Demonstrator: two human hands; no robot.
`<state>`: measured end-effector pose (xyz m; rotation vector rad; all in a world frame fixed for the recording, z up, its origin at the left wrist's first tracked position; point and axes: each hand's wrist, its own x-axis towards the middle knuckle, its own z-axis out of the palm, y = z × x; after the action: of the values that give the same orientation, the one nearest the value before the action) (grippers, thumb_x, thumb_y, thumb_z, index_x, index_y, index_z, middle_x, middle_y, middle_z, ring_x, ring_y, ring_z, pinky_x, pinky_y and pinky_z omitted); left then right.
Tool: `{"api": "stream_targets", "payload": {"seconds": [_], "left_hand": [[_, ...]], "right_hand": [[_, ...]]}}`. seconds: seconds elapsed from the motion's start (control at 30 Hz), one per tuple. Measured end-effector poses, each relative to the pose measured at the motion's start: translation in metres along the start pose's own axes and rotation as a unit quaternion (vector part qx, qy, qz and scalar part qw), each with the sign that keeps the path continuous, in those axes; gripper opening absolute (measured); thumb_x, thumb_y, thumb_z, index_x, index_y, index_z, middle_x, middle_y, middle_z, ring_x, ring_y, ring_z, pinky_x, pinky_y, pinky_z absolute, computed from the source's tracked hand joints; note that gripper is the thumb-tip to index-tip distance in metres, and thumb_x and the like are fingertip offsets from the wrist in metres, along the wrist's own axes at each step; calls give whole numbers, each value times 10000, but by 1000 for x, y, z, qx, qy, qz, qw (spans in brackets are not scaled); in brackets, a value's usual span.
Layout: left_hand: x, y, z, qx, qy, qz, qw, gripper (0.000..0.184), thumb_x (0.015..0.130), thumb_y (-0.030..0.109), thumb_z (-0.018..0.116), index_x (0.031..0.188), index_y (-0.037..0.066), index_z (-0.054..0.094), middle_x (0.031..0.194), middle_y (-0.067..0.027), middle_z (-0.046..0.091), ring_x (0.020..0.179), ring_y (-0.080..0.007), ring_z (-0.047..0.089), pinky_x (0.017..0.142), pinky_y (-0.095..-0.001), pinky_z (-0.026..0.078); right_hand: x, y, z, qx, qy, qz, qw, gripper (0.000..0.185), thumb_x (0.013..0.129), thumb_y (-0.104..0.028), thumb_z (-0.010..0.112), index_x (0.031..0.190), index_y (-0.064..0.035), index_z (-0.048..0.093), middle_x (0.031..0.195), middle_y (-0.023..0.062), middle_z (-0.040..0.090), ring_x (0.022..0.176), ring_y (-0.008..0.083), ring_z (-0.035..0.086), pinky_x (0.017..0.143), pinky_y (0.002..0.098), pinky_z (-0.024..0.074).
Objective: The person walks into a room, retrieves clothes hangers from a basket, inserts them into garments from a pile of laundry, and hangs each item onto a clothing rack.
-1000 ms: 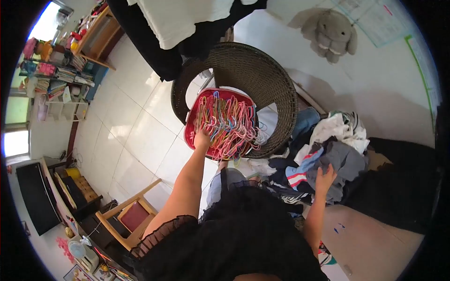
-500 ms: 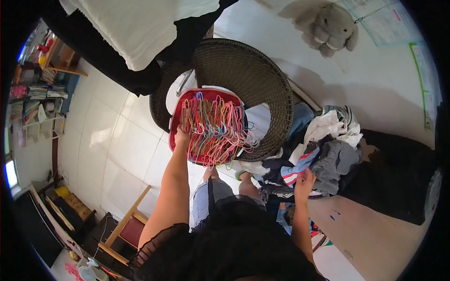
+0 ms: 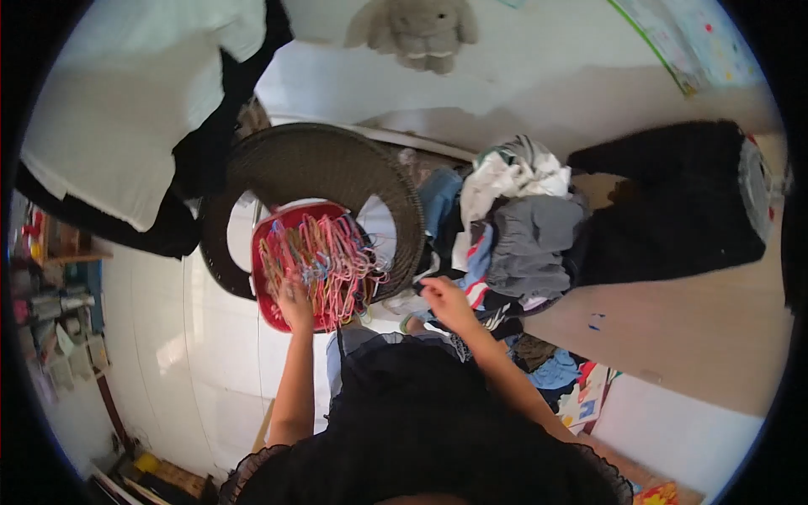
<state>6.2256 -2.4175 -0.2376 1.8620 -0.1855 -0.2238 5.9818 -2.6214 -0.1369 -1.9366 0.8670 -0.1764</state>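
A red plastic basket (image 3: 263,316) full of colourful clothes hangers (image 3: 324,263) is in front of me. My left hand (image 3: 295,305) is at the near left of the hangers, its fingertips among them; blur hides whether they grip one. To the right of the basket, my right hand (image 3: 450,305) is closed, fingers pinched together. A small dark bit shows at its fingertips, too unclear to name. Just beyond that hand lies a heap of clothes, with a grey garment (image 3: 539,240), a white garment (image 3: 505,178) and a red, white and blue striped piece (image 3: 477,269).
A round dark wicker chair (image 3: 337,151) stands around the basket's far side. White cloth (image 3: 126,109) and black cloth hang at upper left. Black trousers (image 3: 673,215) lie at right. A plush toy (image 3: 425,29) hangs on the wall. Shelves (image 3: 63,295) stand at far left.
My right hand has left the striped piece and moved left toward the basket. My left hand has shifted from the basket's left side to the near hangers. The view has turned right.
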Motion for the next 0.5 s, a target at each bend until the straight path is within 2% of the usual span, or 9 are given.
{"api": "stream_targets", "payload": {"seconds": [0.03,0.13,0.17,0.2,0.27,0.3,0.37,0.4,0.5], "left_hand": [[-11,27,13,-57,-122,-105,985,219,945,195,536,1005,6,629,756,-31,590,653,-101,511,589,-246,415],[-48,99,81,-29,-323,147,934,233,897,161,571,1068,19,642,829,-129,635,797,-272,614,719,-365,474],[-51,142,92,79,-464,204,858,287,856,131,585,1120,26,618,957,-147,628,925,-334,596,797,-385,471],[-66,157,113,53,-519,232,821,330,833,103,567,1152,23,591,1104,-167,581,995,-343,565,835,-392,465],[-88,177,149,6,-467,412,782,393,767,43,560,1159,35,592,1230,-156,515,1058,-337,521,894,-401,447],[-87,195,157,33,-509,448,734,414,740,25,566,1152,50,600,1236,-146,515,1064,-328,519,911,-402,439],[-92,225,177,42,-565,485,666,448,674,-19,580,1102,98,638,1248,-121,517,1080,-298,518,943,-405,417],[-97,234,185,16,-565,468,679,446,671,-54,573,1074,123,651,1195,-112,547,1044,-307,536,914,-400,438],[-105,220,230,-28,-459,391,797,409,692,-100,543,1048,84,625,1016,-117,579,964,-336,570,858,-384,476]], "right_hand": [[0,-6,1,10,-13,-31,999,372,845,-211,651,1163,-38,566,972,138,604,864,256,617,735,323,499],[-4,-40,-10,28,-20,-65,997,659,832,-272,676,1361,-19,375,1125,160,539,1035,273,557,823,324,474],[-4,-43,-17,38,-8,-87,995,787,830,-313,682,1416,-4,259,1210,166,487,1119,255,499,883,325,443],[-6,-33,-15,110,56,-94,988,759,860,-308,652,1424,-7,243,1265,151,456,1160,221,456,918,313,416],[-10,-19,-35,276,143,-9,950,619,917,-302,578,1390,-1,315,1246,131,486,1144,203,472,927,294,408],[-12,-23,-54,315,212,1,925,457,965,-295,493,1303,6,433,1123,104,564,1014,181,547,897,293,426],[-23,-13,-90,388,280,79,874,378,980,-306,459,1198,-7,535,923,61,598,765,111,558,669,244,454],[-31,-7,-105,414,306,90,853,361,978,-298,463,1188,-17,547,846,41,592,671,84,536,564,216,435],[-64,13,-139,440,344,137,819,312,966,-252,468,1158,-31,576,626,-32,472,475,48,374,419,192,273]]}}
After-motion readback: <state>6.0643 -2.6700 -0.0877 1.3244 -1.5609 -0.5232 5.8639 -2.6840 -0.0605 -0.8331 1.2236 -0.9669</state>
